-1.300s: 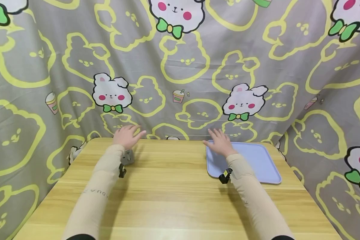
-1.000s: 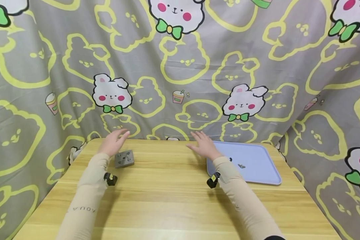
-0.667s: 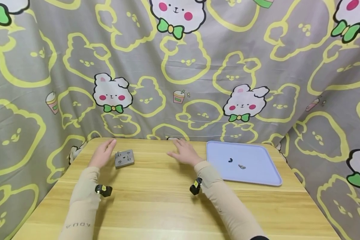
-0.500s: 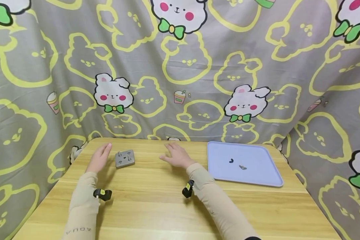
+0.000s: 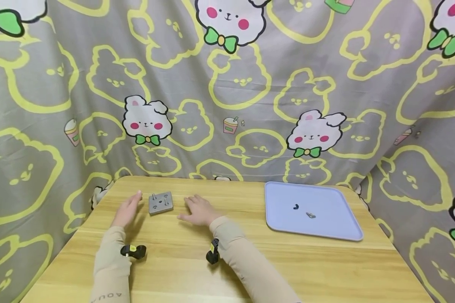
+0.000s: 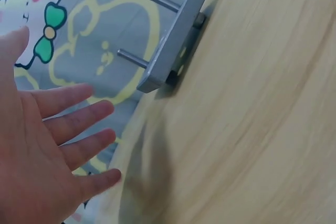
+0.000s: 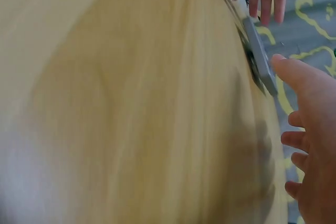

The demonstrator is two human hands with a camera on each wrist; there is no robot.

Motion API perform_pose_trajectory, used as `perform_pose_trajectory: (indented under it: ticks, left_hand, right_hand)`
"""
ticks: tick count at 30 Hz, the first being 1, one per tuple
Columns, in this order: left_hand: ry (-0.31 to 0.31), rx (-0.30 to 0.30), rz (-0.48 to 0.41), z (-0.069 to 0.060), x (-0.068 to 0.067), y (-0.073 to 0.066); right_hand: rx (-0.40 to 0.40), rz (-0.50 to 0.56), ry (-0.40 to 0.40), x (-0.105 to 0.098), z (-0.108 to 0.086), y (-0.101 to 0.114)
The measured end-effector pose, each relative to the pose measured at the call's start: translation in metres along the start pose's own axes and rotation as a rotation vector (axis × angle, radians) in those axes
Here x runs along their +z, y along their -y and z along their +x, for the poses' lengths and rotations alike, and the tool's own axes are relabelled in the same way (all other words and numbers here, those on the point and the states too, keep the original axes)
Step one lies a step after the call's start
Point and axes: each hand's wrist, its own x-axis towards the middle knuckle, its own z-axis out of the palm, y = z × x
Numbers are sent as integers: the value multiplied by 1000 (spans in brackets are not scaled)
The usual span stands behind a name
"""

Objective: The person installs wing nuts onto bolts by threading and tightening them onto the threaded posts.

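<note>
A grey metal block (image 5: 161, 207) with holes and two upright pins lies at the table's back left. In the left wrist view the block (image 6: 176, 38) stands slightly raised off the wood, its pins pointing away from the table. My left hand (image 5: 127, 210) hovers just left of it, fingers spread and touching nothing; its palm (image 6: 31, 156) shows in the left wrist view. To the block's right is my right hand (image 5: 200, 211), fingers relaxed, holding nothing. The right wrist view has the block (image 7: 260, 56) between both hands, near the right thumb (image 7: 294, 72).
On the right of the wooden table (image 5: 197, 269) lies a lavender tray (image 5: 326, 198). It carries a small black curved piece (image 5: 296, 206) and small metal pieces (image 5: 311, 215). A patterned grey curtain (image 5: 197, 84) hangs behind the table and along both sides.
The right hand has travelled left from over the tray to beside the block. My left hand has shifted left and nearer me, uncovering the block. The tray's small pieces have come into view.
</note>
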Motion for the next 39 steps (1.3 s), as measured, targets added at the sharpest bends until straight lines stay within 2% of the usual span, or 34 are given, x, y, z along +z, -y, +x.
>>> perform_pose_trajectory:
  ticks: [3, 5, 8, 11, 13, 21, 24, 31, 39]
  left_hand:
    - [12, -10, -21, 0, 4, 2]
    - [25, -14, -5, 0, 6, 3]
    - [46, 15, 73, 1, 9, 5]
    - [65, 71, 170, 2, 12, 6]
    - [73, 96, 201, 2, 14, 6]
    - [89, 133, 211, 3, 18, 6]
    - [86, 129, 217, 3, 18, 9]
    - [83, 147, 206, 1, 26, 7]
    - [88, 151, 215, 0, 40, -7]
  right_hand:
    - [2, -18, 17, 8, 8, 8]
    - [2, -16, 24, 10, 12, 14]
    - [-1, -30, 33, 10, 16, 22]
    - [2, -51, 42, 9, 18, 28]
    - [8, -54, 50, 7, 18, 32]
    - [13, -53, 73, 2, 14, 39]
    - [1, -29, 60, 3, 14, 38]
    - [-28, -45, 27, 7, 10, 19]
    - [-99, -26, -11, -9, 1, 1]
